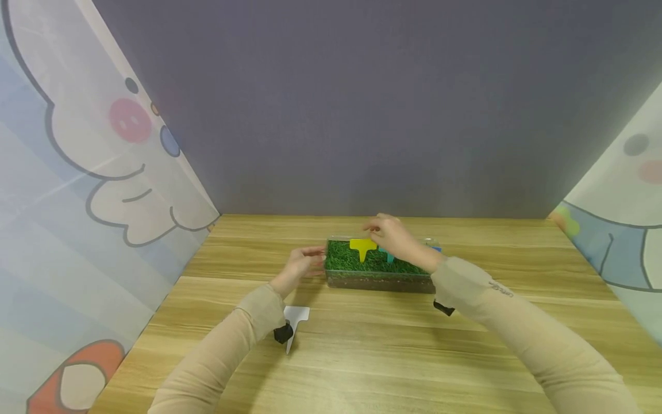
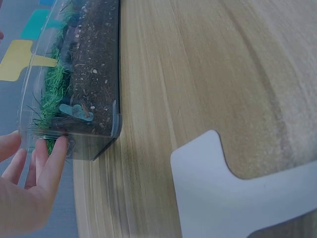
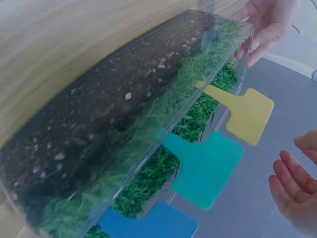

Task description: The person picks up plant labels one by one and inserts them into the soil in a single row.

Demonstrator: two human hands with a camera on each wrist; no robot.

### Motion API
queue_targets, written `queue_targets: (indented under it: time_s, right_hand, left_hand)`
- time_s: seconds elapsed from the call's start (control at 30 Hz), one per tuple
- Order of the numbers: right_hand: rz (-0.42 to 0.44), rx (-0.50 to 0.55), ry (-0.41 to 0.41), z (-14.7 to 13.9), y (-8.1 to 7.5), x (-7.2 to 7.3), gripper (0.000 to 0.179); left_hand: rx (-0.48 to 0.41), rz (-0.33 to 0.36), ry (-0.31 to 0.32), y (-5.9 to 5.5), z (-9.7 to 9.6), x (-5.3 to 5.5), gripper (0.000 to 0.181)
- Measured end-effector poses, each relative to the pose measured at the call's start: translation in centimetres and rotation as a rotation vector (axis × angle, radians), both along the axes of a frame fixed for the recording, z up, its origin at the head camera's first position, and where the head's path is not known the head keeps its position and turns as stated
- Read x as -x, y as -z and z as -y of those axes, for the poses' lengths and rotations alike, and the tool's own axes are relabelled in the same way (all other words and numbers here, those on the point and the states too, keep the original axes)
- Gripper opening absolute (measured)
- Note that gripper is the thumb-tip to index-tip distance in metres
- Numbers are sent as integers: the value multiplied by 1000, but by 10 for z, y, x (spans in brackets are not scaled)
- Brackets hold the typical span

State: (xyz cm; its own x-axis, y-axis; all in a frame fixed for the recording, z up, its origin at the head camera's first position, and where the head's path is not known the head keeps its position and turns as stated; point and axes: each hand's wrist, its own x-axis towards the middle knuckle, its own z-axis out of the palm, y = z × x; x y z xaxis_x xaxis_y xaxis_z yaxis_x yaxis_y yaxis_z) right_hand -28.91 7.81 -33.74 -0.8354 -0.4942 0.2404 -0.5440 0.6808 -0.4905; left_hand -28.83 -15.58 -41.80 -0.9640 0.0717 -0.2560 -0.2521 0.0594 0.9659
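A clear rectangular planter (image 1: 383, 282) holds dark soil topped with green artificial grass (image 1: 338, 256). Three T-shaped plant labels stand upright in the grass: yellow (image 1: 364, 244), teal (image 3: 210, 168) and blue (image 3: 161, 222). My left hand (image 1: 300, 266) rests its fingertips at the planter's left end, fingers extended. Above the planter, near the yellow and teal labels, is my right hand (image 1: 390, 234); its fingers are loosely bent with nothing between them. In the right wrist view that hand is apart from all three labels. A white T-shaped label (image 1: 296, 314) lies on the table beside my left wrist.
The wood-grain table (image 1: 362, 356) runs back to a grey partition (image 1: 362, 115). Cartoon-printed panels (image 1: 67, 172) flank it on both sides. A small light-blue piece (image 2: 77, 112) shows against the soil at the planter's left end.
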Motion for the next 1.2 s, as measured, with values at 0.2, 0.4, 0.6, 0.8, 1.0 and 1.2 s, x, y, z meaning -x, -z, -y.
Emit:
queue_targets:
  time_s: [0.2, 0.4, 0.6, 0.8, 1.0, 1.2]
  right_hand:
    - [-44, 32, 18, -15, 0, -5, 22]
    - [-92, 62, 38, -34, 3, -10, 20]
    - [-91, 75, 56, -50, 3, -16, 19]
    - [-136, 84, 68, -65, 6, -20, 19]
    - [-178, 113, 77, -77, 12, -24, 20]
    - [-182, 103, 122, -91, 18, -32, 20]
  left_hand:
    - [6, -6, 12, 1, 1, 0, 36]
    - [9, -1, -6, 0, 0, -1, 34]
    - [12, 3, -16, 1, 0, 0, 35]
    - [10, 0, -14, 2, 0, 0, 34]
    - [-7, -3, 23, -10, -1, -7, 36]
    - [-5, 3, 6, -2, 0, -2, 35]
